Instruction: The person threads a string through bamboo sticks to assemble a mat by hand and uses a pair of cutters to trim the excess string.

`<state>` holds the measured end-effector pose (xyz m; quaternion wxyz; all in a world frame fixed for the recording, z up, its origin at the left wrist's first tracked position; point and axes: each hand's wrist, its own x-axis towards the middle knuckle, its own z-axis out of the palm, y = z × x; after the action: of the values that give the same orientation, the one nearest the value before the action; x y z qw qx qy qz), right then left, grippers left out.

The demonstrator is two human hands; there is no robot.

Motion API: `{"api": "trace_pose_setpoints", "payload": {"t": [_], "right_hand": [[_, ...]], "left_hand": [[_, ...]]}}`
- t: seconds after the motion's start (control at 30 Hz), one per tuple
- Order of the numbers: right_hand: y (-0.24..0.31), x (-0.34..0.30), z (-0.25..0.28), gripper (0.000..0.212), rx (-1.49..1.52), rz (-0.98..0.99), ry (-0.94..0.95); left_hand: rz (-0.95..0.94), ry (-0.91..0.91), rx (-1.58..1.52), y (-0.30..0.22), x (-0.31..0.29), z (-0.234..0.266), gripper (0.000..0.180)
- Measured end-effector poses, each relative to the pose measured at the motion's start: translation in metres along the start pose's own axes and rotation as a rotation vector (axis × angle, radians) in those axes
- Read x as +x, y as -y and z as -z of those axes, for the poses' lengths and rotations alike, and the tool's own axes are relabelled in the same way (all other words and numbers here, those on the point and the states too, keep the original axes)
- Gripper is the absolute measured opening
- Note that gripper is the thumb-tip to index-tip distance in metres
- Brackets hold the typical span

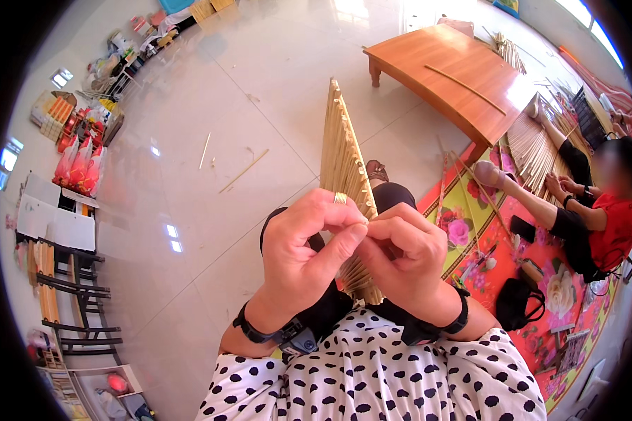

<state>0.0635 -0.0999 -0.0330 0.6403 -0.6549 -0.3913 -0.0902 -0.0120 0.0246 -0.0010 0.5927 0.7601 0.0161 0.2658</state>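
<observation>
A row of thin tan sticks (338,158), side by side like a narrow mat, stands up over my lap and points away from me. Light knots or stick ends run along its right edge. My left hand (305,245), with a gold ring, is closed in a pinch at the near part of that edge. Against it, fingertip to fingertip, my right hand (409,259) pinches too. Whatever lies between the fingertips is too small to make out. Both hands hide part of the sticks, whose lower end shows beneath them.
A wooden table (435,63) with one long stick (465,89) stands ahead to the right. Another person (607,217) sits on a flowered mat (470,263), near a fan of sticks (537,147) and a black bag (518,304). Loose sticks (244,170) lie on the tiled floor.
</observation>
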Motion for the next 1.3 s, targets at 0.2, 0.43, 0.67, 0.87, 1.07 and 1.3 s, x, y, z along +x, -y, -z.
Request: {"api": "trace_pose_setpoints", "payload": {"t": [0.2,0.43,0.67,0.87,1.07,1.3], "right_hand": [[-0.003,-0.001,-0.001,0.013,-0.005,0.032,0.014],[-0.001,0.007,0.011,0.016,0.09,-0.064,-0.048],[-0.001,0.013,0.016,0.013,0.314,-0.087,0.078],[-0.002,0.011,0.016,0.008,0.167,-0.095,0.093],[-0.009,0.008,0.009,0.008,0.219,-0.06,0.1],[-0.005,0.006,0.015,0.01,0.736,-0.497,0.212]], "left_hand": [[0.003,0.053,-0.101,0.009,0.0,0.005,0.004],[0.054,0.114,-0.292,0.011,0.001,0.009,0.002],[0.156,0.152,-0.313,0.009,-0.001,0.009,0.004],[0.147,0.117,-0.105,0.007,-0.002,0.003,0.004],[0.024,0.092,0.045,0.007,-0.001,0.001,0.005],[0.123,0.131,-0.233,0.003,-0.002,0.004,0.003]]}}
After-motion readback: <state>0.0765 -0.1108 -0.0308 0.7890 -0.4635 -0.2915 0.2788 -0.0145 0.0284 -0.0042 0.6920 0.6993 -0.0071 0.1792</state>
